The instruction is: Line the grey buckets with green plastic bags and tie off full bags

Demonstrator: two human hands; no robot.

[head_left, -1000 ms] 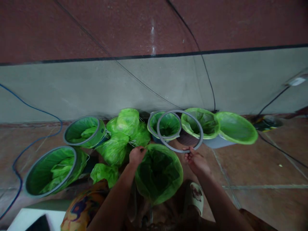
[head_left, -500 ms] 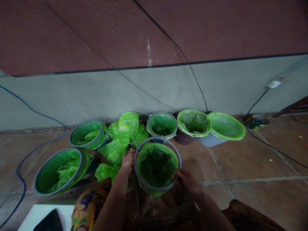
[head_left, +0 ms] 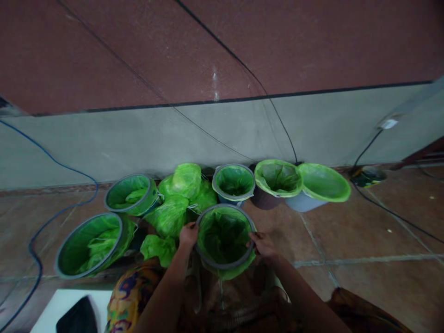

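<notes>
In front of me is a bin lined with a thin green plastic bag (head_left: 227, 236), the bag's edge folded out over the outside. A round grey ring (head_left: 225, 266) lies around its mouth. My left hand (head_left: 188, 235) is closed on the ring's left side. On the right side my right hand (head_left: 263, 244) grips the ring, fingertips reaching over it to the inside. Left of the bin, knotted green bags (head_left: 168, 215) are piled up. The bin's lower part is mostly hidden.
Along the wall stand a ringed lined bin (head_left: 233, 181), a brown lined bin (head_left: 267, 200) and a grey lined bin (head_left: 305, 205). Two lined bins (head_left: 60, 245) with grey rings lean at left. A blue cable (head_left: 38, 263), a dark cable (head_left: 391, 211) and a white surface (head_left: 48, 312) are nearby.
The grey ring has come down from just above the bin to sit around its mouth. Both hands have stayed on the ring and moved down with it.
</notes>
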